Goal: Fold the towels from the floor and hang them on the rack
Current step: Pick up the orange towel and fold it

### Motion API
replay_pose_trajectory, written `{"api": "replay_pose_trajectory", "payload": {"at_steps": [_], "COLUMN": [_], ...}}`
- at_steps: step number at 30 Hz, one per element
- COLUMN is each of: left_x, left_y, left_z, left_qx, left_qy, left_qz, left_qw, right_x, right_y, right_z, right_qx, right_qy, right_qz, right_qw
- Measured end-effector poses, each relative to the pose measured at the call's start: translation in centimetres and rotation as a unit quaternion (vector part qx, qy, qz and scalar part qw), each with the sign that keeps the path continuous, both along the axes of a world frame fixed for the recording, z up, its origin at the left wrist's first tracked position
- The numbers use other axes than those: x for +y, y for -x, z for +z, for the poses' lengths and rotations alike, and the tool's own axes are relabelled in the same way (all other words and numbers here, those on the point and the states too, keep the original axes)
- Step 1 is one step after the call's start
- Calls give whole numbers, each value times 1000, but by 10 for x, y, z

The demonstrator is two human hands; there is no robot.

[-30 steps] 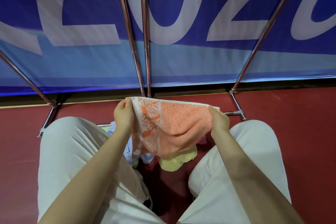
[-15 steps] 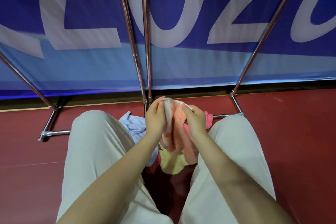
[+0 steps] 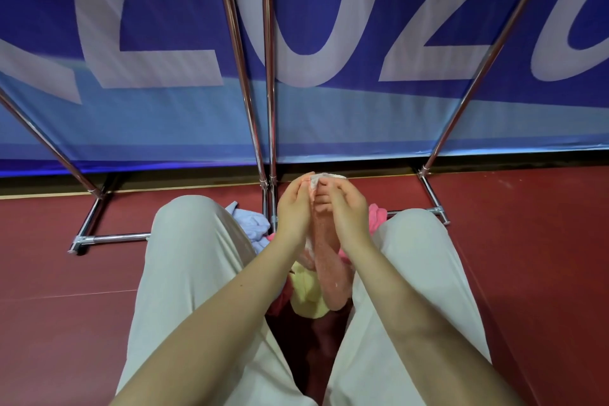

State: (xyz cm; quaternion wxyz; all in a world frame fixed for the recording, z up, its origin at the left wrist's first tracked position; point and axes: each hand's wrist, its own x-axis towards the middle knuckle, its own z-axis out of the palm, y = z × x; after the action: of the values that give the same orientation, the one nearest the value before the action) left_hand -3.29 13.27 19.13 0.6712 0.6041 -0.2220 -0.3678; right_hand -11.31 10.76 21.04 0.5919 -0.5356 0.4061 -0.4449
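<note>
Pale, smooth cloth trousers (image 3: 197,273) cover the person's bent knees in the foreground, with both bare forearms reaching forward between them. Just beyond, the left hand (image 3: 293,211) and right hand (image 3: 346,208) meet, fingers curled and pinching the top edge of an orange towel (image 3: 329,270), whose nubby terry cloth hangs folded in a narrow strip down between the knees; a whitish border of it shows at the fingertips. Under the hanging strip lies a soft heap of other towels on the floor: a yellow towel (image 3: 306,293) directly below, a pink towel (image 3: 375,212) peeking out beside the right wrist, and a crumpled light blue towel (image 3: 250,224) against the left knee. They rest on a matte dark red floor (image 3: 66,290) with a faint seam line. Farther out stands the rack (image 3: 268,76), made of shiny round chrome tubes: two near-upright poles just past the hands, slanted poles to either side, and low horizontal bars with clamp joints touching the floor. Behind it hangs a smooth blue banner (image 3: 329,115), deep blue above and light blue below, printed with big white characters cut off by the frame; "20" can be read, the rest cannot be told.
</note>
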Motion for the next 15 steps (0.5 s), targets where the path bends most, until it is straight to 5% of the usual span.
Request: {"api": "replay_pose_trajectory", "payload": {"at_steps": [6, 11, 15], "left_x": [2, 2, 3], "left_y": [2, -2, -1], "left_z": [1, 6, 6], "left_qx": [37, 38, -13], "left_qy": [2, -5, -8], "left_qz": [-27, -26, -21], "left_qw": [999, 999, 1000], "right_x": [-11, -16, -18], "right_y": [10, 16, 16], "right_z": [-8, -17, -17], "right_qx": [141, 248, 253], "right_qy": [113, 299, 338], "right_qz": [45, 5, -33], "right_qw": [982, 921, 906]}}
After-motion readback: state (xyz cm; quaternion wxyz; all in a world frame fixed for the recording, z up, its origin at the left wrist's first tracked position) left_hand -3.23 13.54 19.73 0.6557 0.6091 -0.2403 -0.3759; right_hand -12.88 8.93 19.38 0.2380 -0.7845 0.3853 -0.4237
